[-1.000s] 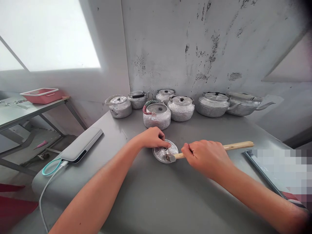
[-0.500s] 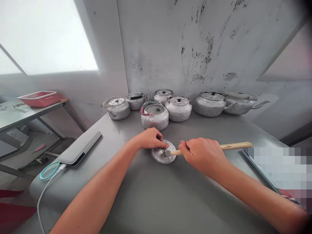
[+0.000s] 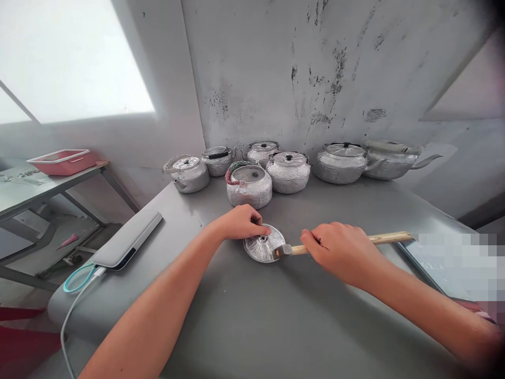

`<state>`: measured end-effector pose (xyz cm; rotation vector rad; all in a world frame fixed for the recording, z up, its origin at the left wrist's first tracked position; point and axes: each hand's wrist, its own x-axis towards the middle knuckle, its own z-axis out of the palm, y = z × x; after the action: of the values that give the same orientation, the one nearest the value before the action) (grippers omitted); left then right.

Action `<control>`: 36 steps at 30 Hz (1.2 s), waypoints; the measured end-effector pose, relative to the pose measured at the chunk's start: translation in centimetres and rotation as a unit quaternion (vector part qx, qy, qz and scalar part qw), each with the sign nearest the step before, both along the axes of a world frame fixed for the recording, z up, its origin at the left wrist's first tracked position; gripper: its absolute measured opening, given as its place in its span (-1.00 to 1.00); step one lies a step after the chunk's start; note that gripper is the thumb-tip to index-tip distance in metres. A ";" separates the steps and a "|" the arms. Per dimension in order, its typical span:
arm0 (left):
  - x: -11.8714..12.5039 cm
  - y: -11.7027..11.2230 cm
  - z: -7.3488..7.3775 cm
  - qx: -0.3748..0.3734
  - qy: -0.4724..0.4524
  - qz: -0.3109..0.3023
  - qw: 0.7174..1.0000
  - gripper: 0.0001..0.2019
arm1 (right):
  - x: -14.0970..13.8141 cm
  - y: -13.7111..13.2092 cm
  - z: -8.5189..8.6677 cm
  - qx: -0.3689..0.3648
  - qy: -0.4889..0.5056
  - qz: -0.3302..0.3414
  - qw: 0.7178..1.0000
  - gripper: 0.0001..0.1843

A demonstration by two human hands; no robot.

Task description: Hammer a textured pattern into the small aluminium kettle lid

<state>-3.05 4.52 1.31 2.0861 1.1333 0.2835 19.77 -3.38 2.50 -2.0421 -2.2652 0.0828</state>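
A round dented metal kettle lid (image 3: 259, 248) lies on the grey table in front of me, a small hole at its middle. My left hand (image 3: 243, 221) grips its far edge, thumb on top and fingers curled at the rim. My right hand (image 3: 339, 247) is wrapped round the wooden handle of a hammer (image 3: 284, 250). The hammer's head is over the lid's right side; whether it touches the metal I cannot tell. Just behind the lid stands a lidless kettle (image 3: 250, 196) with a red and green wrapped handle.
Several dented kettles (image 3: 290, 176) line the wall at the back. A power bank (image 3: 128, 239) with a cable lies at the table's left edge, and a flat tablet-like device (image 3: 428, 268) at the right. A pink basket (image 3: 59, 164) sits on another table.
The hammer head has shifted right, from near the lid's middle to its right side, uncovering the centre hole. My right hand moved right with it. My left hand stays at the lid.
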 end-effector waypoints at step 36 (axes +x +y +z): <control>-0.8 0.4 -0.1 0.028 -0.084 -0.079 0.993 -0.56 | -0.2 -0.2 -0.9 0.018 -0.025 0.018 0.999 -0.45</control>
<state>-3.81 4.92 1.16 2.1425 0.8654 0.4106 19.60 -3.54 1.57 -2.0087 -2.3148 -0.0085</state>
